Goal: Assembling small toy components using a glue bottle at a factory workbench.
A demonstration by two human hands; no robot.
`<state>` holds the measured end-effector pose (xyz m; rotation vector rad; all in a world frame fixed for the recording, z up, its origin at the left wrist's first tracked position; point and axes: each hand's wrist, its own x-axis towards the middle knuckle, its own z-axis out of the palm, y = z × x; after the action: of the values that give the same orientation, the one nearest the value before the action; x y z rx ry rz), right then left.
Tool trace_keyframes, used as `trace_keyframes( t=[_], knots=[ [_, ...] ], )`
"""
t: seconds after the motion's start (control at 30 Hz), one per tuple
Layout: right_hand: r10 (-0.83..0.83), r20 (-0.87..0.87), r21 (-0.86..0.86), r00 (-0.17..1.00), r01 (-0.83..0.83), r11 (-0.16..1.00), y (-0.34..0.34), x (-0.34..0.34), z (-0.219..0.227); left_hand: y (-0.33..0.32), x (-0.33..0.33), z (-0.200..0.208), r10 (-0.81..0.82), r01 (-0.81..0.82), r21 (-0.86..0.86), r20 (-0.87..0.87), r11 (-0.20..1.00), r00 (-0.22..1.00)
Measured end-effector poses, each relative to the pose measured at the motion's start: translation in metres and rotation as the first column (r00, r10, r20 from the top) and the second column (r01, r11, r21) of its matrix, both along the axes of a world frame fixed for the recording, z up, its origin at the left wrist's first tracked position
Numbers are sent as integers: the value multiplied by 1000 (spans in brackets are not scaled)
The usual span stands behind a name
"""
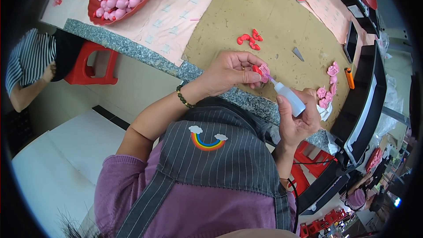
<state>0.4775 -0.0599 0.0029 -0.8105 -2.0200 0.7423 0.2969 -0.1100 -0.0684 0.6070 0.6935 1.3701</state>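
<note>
My left hand [235, 72] pinches a small pink and red plastic piece [263, 71] above the near edge of the table. In my right hand [299, 117] is a white squeeze bottle [289, 98], tilted so that its thin nozzle meets the piece. The nozzle tip looks purplish. Beyond my left hand lie several glossy red parts [251, 39]. To the right of the bottle, several pink hollow parts [325, 97] lie in a loose row. A white crumpled tissue [325, 111] sits beside them.
A red bowl [93, 15] of pink and red pieces stands at the far left. A grey pointed blade [298, 54], an orange lighter [349, 78] and a phone [350, 42] lie right of centre. Black trays [368, 101] line the right edge. Another person [33, 61] sits at left.
</note>
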Motion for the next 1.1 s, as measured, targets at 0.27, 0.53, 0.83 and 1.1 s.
trace_keyframes(
  t=[0.27,0.53,0.83,1.1],
  knots=[
    [-13,-55,1,998,13,1000,-1,1,0,0,1,1,2,-2,-12,-3,1000,1000],
    [-55,-60,-26,997,54,998,0,-1,-1,-1,1,2,-2,2,-10,-20,1000,1000],
    [-51,-64,-16,997,50,999,0,-1,-1,-1,1,3,-4,3,-15,-39,1000,999],
    [-32,-38,-2,999,32,999,0,2,-4,-1,1,1,-3,2,-13,-23,1000,1000]
  ],
)
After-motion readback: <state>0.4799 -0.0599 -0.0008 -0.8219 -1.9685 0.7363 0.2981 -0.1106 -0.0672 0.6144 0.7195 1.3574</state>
